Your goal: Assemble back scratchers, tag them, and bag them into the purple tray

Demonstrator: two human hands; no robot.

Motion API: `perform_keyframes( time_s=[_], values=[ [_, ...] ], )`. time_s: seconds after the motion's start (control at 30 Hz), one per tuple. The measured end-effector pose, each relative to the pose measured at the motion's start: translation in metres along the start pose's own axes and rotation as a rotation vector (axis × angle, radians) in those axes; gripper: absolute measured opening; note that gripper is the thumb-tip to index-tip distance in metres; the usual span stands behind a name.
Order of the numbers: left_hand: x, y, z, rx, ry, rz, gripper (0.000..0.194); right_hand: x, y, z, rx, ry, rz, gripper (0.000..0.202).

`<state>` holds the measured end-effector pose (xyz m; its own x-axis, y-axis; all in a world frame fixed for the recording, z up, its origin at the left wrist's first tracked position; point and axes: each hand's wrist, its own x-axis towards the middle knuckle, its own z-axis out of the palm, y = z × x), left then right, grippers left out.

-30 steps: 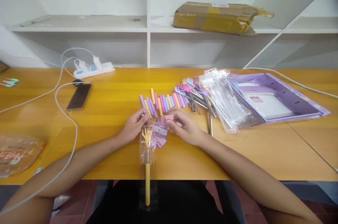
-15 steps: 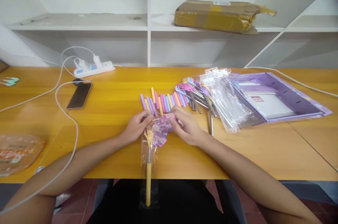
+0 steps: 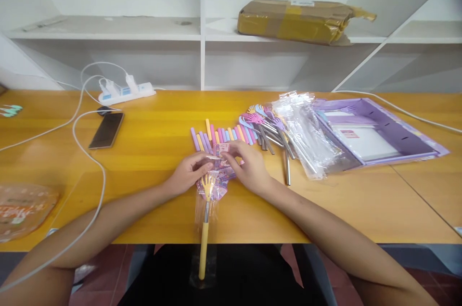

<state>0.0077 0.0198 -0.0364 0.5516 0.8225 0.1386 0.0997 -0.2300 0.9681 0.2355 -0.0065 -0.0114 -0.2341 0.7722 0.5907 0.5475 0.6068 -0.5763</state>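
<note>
My left hand (image 3: 188, 172) is closed on the top edge of a clear plastic bag (image 3: 213, 217). Inside the bag hangs a yellow back scratcher (image 3: 203, 250), hand-shaped head up, its handle reaching below the table edge. Between the thumb and fingers of my right hand (image 3: 250, 166) is a pink printed card (image 3: 221, 148), right at the bag's mouth; whether its lower end is inside, I cannot tell. More printed cards (image 3: 226, 174) lie in a loose pile beneath my hands. Just beyond are several pastel handle tubes (image 3: 208, 129) in a row.
Metal-stemmed back scratchers (image 3: 269, 128) are heaped right of the tubes, beside a stack of clear bags (image 3: 305, 137). A purple box (image 3: 407, 140) stands at the right. Leftward are a phone (image 3: 107, 131), a power strip (image 3: 127, 94) and a white cable (image 3: 104, 181) crossing my left forearm.
My right hand has moved slightly left, bringing the card upright against the bag's mouth. The bag's top and the scratcher head have shifted a little to the right.
</note>
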Motion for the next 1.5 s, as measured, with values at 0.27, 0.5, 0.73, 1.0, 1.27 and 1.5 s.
perform_keyframes(
  time_s=[0.27,0.5,0.73,1.0,1.27,1.5],
  values=[
    [0.0,0.002,0.0,0.02,-0.005,0.001,0.031,0.004,0.002,-0.008,-0.095,-0.137,-0.109,0.033],
    [0.0,0.005,-0.001,0.073,-0.017,-0.003,0.032,0.002,0.003,-0.009,-0.176,-0.181,-0.068,0.034],
    [0.001,0.006,0.0,0.051,-0.032,0.048,0.031,0.006,-0.002,-0.013,-0.106,-0.211,-0.125,0.018],
    [0.0,0.005,0.0,0.058,-0.012,0.049,0.032,0.004,-0.006,-0.017,0.031,-0.181,-0.118,0.022],
    [-0.001,0.007,0.002,0.002,-0.009,0.023,0.03,0.01,-0.01,-0.022,0.289,-0.225,-0.006,0.027],
    [-0.006,0.01,0.0,0.204,0.117,0.085,0.065,0.011,-0.006,-0.025,0.355,-0.199,0.028,0.03]
  ],
)
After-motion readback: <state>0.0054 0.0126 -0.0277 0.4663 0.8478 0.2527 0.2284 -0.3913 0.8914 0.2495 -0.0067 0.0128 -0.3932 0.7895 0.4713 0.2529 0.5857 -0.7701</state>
